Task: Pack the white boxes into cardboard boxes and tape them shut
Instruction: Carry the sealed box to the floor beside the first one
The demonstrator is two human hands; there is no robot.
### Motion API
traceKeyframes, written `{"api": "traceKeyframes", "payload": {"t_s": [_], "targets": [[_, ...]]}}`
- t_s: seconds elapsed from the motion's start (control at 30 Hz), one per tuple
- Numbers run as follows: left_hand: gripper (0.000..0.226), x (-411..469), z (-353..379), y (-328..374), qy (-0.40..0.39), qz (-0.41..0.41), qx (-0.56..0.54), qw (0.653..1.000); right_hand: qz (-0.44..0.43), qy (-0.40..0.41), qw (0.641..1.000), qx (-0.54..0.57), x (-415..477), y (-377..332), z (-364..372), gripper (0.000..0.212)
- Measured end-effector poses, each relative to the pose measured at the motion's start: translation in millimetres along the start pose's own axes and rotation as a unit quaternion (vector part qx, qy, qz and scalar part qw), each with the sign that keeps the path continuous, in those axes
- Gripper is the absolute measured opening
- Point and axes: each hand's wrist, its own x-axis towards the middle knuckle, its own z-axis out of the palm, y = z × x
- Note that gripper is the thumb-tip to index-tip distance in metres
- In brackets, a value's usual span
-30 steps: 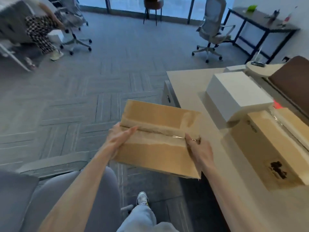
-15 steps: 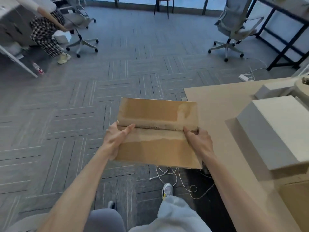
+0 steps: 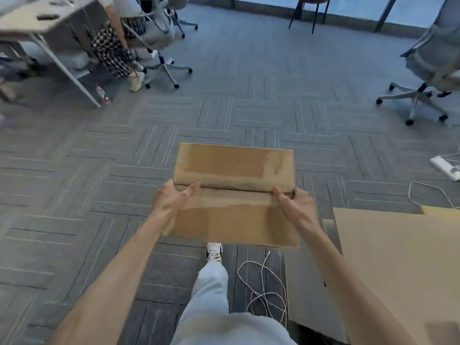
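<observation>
Grips the cardboard box at both ends, with left hand wrapped round the left side, right hand round the right, thumbs on top by the taped seam, probably to keep it level and flaps flat. Hangs above the carpet, just left of the table, not resting on anything.
</observation>
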Motion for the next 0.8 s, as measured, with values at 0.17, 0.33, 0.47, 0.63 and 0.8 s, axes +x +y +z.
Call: {"api": "traceKeyframes", "payload": {"t_s": [0.17, 0.33, 0.47, 0.63, 0.8], "targets": [[0.061, 135, 23, 53, -0.037, 0.030, 0.030, 0.998, 0.079, 0.032, 0.996, 0.039, 113, -28, 22, 0.036], [0.049, 239, 65, 148, -0.134, 0.084, 0.052, 0.986, 0.135, 0.102, 0.982, 0.080, 188, -43, -8, 0.043], [0.039, 300, 140, 234, -0.231, 0.136, 0.087, 0.959, 0.204, 0.180, 0.956, 0.111, 234, -25, -51, 0.052], [0.031, 346, 259, 335, -0.305, 0.204, 0.149, 0.918, 0.241, 0.235, 0.934, 0.123, 294, 25, -117, 0.043], [0.033, 364, 384, 425, -0.344, 0.243, 0.205, 0.884, 0.306, 0.284, 0.890, 0.185, 358, 74, -186, 0.048]]}}
